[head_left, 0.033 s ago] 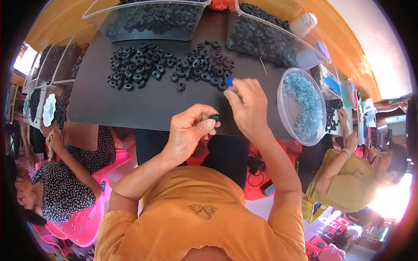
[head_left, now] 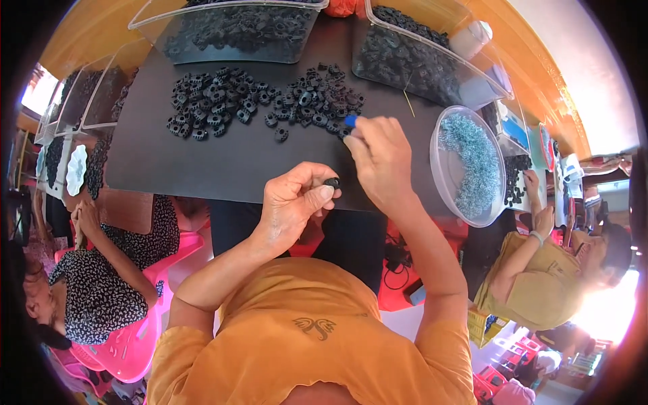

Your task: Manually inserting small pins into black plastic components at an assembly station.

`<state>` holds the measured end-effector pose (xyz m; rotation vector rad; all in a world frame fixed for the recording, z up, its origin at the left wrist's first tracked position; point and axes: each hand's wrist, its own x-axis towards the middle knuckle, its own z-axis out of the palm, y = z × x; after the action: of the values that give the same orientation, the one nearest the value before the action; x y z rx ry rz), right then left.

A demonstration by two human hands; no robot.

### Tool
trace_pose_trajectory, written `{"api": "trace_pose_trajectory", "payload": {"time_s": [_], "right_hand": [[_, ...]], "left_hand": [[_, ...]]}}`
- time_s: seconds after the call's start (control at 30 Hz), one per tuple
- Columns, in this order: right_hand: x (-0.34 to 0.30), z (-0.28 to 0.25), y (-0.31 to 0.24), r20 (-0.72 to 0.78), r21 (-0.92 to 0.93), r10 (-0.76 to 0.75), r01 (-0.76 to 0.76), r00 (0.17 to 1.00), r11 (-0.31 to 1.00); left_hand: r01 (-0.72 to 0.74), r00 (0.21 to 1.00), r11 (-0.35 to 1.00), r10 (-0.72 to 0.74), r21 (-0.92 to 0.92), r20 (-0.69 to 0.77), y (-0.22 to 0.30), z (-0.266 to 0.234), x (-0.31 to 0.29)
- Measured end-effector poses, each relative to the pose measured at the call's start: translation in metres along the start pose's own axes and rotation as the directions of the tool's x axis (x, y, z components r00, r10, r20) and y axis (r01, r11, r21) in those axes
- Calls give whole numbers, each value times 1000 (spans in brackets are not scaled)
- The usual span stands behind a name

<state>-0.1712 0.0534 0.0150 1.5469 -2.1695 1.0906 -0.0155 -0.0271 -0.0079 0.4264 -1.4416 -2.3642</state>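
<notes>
My left hand (head_left: 291, 206) is closed near the table's front edge, thumb and index finger pinching a small black plastic part (head_left: 332, 182). To its right and farther out, my right hand (head_left: 383, 158) reaches toward the near right side of a loose pile of black plastic parts (head_left: 312, 98). A blue cover or cap (head_left: 350, 120) shows at a fingertip of that hand; its exact kind is unclear. Its thumb and the blue-tipped finger are apart, beside a part at the pile's edge. A second pile of like parts (head_left: 212, 101) lies to the left.
Clear plastic bins (head_left: 236, 50) (head_left: 405, 57) of black parts stand along the dark table's (head_left: 182, 162) far side. A round clear tub (head_left: 439, 165) of small light-blue pieces sits at the right. A thin yellowish stick (head_left: 410, 103) lies nearby. People sit at both sides.
My right hand has shifted slightly left and away from me, closer to the edge of the right pile. My left hand stays put with its black part.
</notes>
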Motion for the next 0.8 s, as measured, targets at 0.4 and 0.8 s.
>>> {"api": "trace_pose_trajectory", "payload": {"time_s": [0.4,0.8], "right_hand": [[19,28,-1,149,-144,-171,192,974,971],[28,25,-4,182,-136,-169,195,969,971]], "left_hand": [[-55,998,997,55,50,-6,7,-12,-8],[-47,999,999,46,16,20,5,-21,-8]]}}
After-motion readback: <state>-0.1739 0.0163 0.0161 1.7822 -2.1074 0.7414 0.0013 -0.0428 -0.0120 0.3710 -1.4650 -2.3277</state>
